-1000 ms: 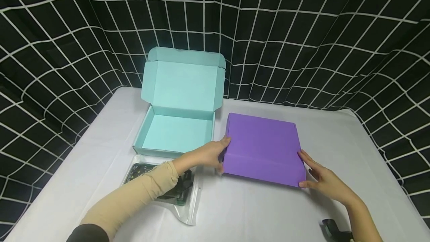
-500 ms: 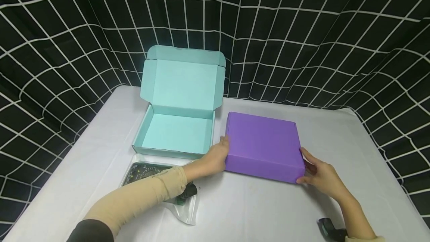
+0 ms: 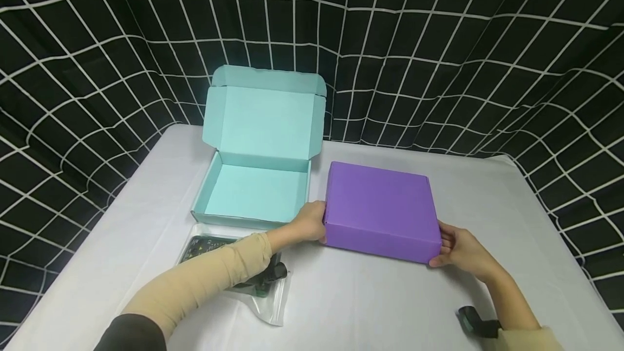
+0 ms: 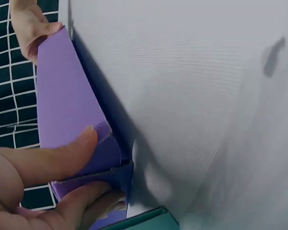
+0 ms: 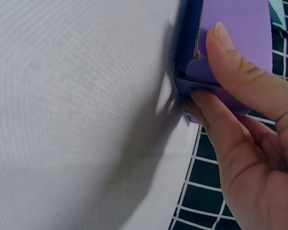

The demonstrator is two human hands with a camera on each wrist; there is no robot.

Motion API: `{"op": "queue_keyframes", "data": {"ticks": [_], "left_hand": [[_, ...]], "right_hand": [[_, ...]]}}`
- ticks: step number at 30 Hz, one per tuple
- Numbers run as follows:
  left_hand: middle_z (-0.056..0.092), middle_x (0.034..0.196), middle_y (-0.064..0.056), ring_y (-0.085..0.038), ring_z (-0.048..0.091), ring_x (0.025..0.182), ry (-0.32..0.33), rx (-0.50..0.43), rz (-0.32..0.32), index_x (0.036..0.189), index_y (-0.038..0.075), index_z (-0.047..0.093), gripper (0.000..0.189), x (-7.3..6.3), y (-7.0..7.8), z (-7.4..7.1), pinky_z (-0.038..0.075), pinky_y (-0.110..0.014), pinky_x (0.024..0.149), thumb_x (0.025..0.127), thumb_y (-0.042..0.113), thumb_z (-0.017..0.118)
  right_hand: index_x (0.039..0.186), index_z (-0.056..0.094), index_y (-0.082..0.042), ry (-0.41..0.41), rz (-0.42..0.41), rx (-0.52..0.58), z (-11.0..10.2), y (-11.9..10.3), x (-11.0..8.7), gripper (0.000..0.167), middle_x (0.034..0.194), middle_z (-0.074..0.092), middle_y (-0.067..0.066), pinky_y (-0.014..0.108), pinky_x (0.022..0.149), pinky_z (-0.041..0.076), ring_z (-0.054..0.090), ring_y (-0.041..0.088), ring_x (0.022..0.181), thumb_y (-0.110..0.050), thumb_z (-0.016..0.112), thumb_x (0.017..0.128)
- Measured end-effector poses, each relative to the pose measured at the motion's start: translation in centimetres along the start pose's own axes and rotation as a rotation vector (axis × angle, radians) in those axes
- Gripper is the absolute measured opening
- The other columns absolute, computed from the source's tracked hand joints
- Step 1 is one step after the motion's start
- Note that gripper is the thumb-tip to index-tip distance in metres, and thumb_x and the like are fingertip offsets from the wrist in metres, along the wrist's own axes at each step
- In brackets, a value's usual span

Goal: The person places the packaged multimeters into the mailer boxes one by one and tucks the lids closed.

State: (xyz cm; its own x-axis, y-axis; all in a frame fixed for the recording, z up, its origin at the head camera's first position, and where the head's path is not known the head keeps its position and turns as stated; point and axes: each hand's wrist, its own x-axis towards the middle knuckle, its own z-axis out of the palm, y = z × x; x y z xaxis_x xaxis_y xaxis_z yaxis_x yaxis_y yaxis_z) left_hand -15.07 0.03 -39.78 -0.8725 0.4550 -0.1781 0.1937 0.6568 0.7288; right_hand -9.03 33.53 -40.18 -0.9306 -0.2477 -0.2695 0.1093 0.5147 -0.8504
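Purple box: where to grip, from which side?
I'd grip the purple box at both side walls near the front corners, one hand from each side. It's broad and shallow, so opposed grips should keep it level. The left hand and right hand hold it there. The open teal box sits close on the left, so room is tighter there.

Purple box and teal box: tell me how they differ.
The purple box looks closed; the teal box stands open, its inside showing. The left hand and right hand hold the purple box at its sides, while neither grips the teal box. Both look like folded cardboard.
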Motion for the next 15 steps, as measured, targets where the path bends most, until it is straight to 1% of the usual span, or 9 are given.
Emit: {"op": "queue_keyframes", "data": {"ticks": [3,5,7,10,13,15], "left_hand": [[0.067,0.084,-0.02,-0.029,0.065,0.071,0.07,0.024,0.025,0.096,-0.011,0.062,0.043,0.0,-0.2,0.3,0.058,-0.031,0.062,0.057,-0.016,0.078],[0.066,0.077,-0.018,-0.024,0.061,0.063,0.116,0.048,0.07,0.088,-0.01,0.062,0.033,-0.1,-0.3,0.6,0.054,-0.027,0.054,0.058,-0.017,0.072],[0.064,0.072,-0.016,-0.021,0.055,0.057,0.155,0.079,0.109,0.083,-0.008,0.061,0.026,-0.1,-0.4,0.8,0.049,-0.025,0.049,0.059,-0.018,0.065],[0.061,0.069,-0.015,-0.019,0.05,0.055,0.203,0.139,0.161,0.076,-0.006,0.059,0.02,-0.2,-0.4,1.1,0.045,-0.026,0.048,0.059,-0.018,0.056],[0.06,0.068,-0.015,-0.02,0.049,0.057,0.243,0.206,0.186,0.069,-0.003,0.055,0.017,-0.3,-0.2,1.2,0.047,-0.03,0.05,0.06,-0.018,0.055],[0.06,0.068,-0.015,-0.021,0.05,0.057,0.258,0.232,0.196,0.067,-0.002,0.054,0.018,-0.3,-0.2,1.2,0.049,-0.032,0.051,0.06,-0.018,0.056]], "right_hand": [[0.139,0.019,0.027,0.054,0.024,-0.067,0.2,-0.2,0.1,0.1,0.129,0.047,0.042,0.03,0.086,0.055,0.055,0.048,0.115,0.006,0.084,0.066],[0.137,0.024,0.027,0.1,0.039,-0.128,0.3,-0.3,0.2,0.097,0.126,0.05,0.04,0.034,0.086,0.055,0.056,0.047,0.113,0.004,0.085,0.066],[0.135,0.028,0.028,0.146,0.05,-0.182,0.5,-0.3,0.3,0.093,0.123,0.053,0.039,0.038,0.086,0.055,0.058,0.048,0.111,0.003,0.085,0.065],[0.13,0.035,0.029,0.207,0.058,-0.24,0.9,-0.2,0.5,0.087,0.12,0.054,0.039,0.042,0.086,0.054,0.059,0.048,0.108,0.003,0.085,0.064],[0.126,0.039,0.03,0.244,0.054,-0.256,1.1,-0.3,0.5,0.084,0.118,0.054,0.039,0.042,0.084,0.054,0.06,0.049,0.106,0.005,0.086,0.062],[0.125,0.04,0.03,0.252,0.047,-0.266,1.1,-0.3,0.5,0.082,0.117,0.055,0.04,0.042,0.083,0.055,0.06,0.05,0.105,0.006,0.086,0.061]]}}
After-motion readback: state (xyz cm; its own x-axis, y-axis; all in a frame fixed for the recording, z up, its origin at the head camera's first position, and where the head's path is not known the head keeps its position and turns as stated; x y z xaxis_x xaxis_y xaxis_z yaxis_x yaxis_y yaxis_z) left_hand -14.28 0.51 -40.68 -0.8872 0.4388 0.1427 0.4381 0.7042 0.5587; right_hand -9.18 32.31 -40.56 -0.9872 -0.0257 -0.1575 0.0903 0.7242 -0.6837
